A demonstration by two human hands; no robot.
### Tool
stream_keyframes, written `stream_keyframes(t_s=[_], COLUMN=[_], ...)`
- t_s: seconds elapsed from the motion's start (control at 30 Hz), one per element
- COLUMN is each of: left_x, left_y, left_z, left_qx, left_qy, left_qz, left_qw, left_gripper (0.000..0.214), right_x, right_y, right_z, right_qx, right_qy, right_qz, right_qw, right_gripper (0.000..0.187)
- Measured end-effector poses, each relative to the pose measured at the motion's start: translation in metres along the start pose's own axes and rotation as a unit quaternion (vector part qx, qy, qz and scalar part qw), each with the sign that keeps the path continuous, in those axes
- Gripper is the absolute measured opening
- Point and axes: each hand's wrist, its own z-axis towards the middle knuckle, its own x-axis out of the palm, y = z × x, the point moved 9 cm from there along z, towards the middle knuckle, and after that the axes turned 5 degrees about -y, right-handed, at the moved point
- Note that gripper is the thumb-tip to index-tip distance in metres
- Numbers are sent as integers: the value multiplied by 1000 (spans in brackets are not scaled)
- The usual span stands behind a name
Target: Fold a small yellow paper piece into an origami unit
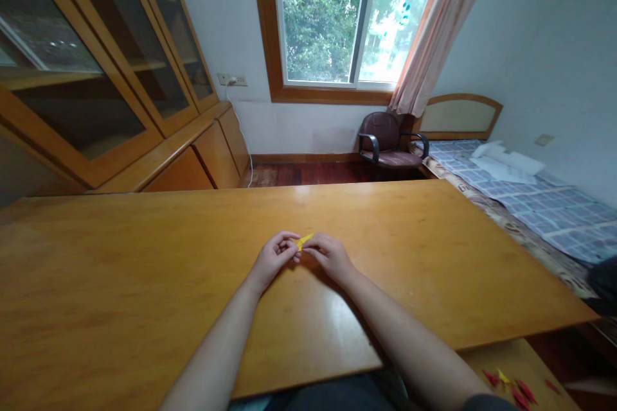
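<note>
A small yellow folded piece (303,241), which looks like paper, is held between my two hands above the middle of the table. My left hand (276,258) pinches it from the left side with thumb and fingers. From the right, my right hand (330,254) grips its other end, fingers curled over it. Parts of the piece are hidden behind my fingertips, so its full shape cannot be made out.
The wooden table (144,270) spreads around my hands. On a lower surface (482,359) at bottom right lie several small red pieces (523,392) and a yellow one (502,376). Beyond are a cabinet (168,160), an armchair (385,141) and a bed (544,199).
</note>
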Motion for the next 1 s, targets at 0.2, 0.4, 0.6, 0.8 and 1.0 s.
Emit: stream_keyframes(t_s=[0.2,0.4,0.6,0.8,1.0], left_x=[0,0,0,-1,0], left_y=[1,-1,1,1,0], left_z=[0,0,1,1,1], left_qx=[-2,2,7,2,3], left_qy=[-2,-2,-2,0,1], left_qz=[0,-2,-1,3,6], left_qw=[1000,1000,1000,1000,1000], left_gripper=[33,33,32,32,33], right_x=[0,1,0,1,1], right_y=[1,0,-1,0,-2], right_z=[0,1,0,1,0], right_qx=[4,7,5,6,10], right_qy=[0,4,2,1,4], right_qz=[2,-2,2,5,0], right_qw=[1000,1000,1000,1000,1000], right_gripper=[13,11,11,11,12])
